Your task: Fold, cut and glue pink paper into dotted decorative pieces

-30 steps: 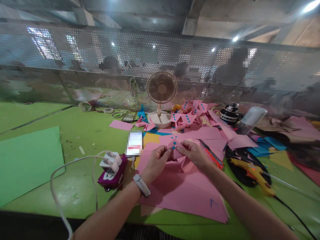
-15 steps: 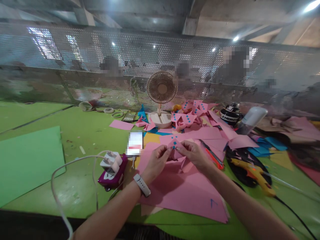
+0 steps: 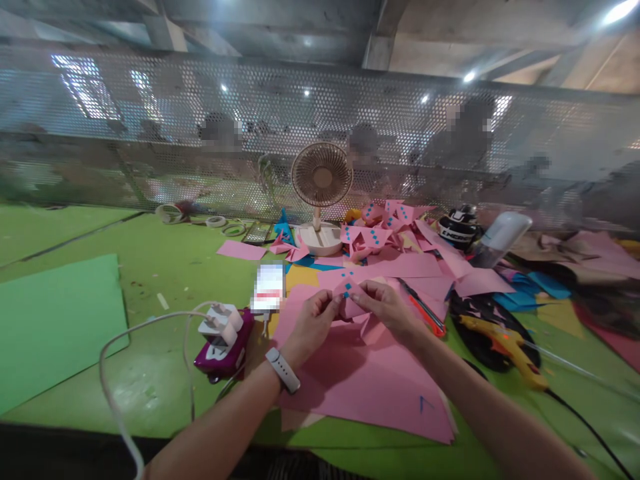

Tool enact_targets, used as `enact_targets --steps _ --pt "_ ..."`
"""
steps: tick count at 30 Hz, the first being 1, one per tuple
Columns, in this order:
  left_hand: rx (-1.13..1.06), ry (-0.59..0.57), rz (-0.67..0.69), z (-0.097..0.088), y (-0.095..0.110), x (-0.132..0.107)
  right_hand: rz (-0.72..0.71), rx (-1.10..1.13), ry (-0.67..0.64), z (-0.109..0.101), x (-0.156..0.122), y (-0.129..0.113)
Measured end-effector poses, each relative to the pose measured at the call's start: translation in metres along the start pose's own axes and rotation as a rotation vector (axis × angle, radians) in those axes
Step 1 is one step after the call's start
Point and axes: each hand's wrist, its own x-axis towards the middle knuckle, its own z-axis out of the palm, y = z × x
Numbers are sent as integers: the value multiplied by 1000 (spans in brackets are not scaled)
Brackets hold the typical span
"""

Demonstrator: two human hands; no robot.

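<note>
One shaping step, I'd judge: left hand [image 3: 316, 319] and right hand [image 3: 385, 305], nearly closed, pinch a blue-marked pink paper piece [image 3: 349, 289] over pink sheets [image 3: 375, 393] by the table's [image 3: 150, 393] near edge; the next move calls for steady pressure.

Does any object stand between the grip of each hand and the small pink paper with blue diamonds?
Nothing visible does. The left hand and the right hand both pinch the small pink paper directly, over the large pink sheets.
</note>
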Motion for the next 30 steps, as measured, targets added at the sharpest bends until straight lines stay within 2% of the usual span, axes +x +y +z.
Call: enact_targets --steps 5,8,20,23,28,30 --pt "-69 25 -51 1 6 -2 -48 -64 88 0 3 4" --pt "-106 31 -101 2 9 -3 -68 -117 70 1 3 5" --pt "131 85 77 -3 5 0 -119 -147 49 1 2 0" --pt "74 69 43 -4 8 -2 -137 -178 70 0 3 0" --pt "121 154 25 -5 16 -6 -120 -194 29 1 1 -3" --pt "97 104 10 -4 16 -5 -129 -191 -6 3 0 -5"
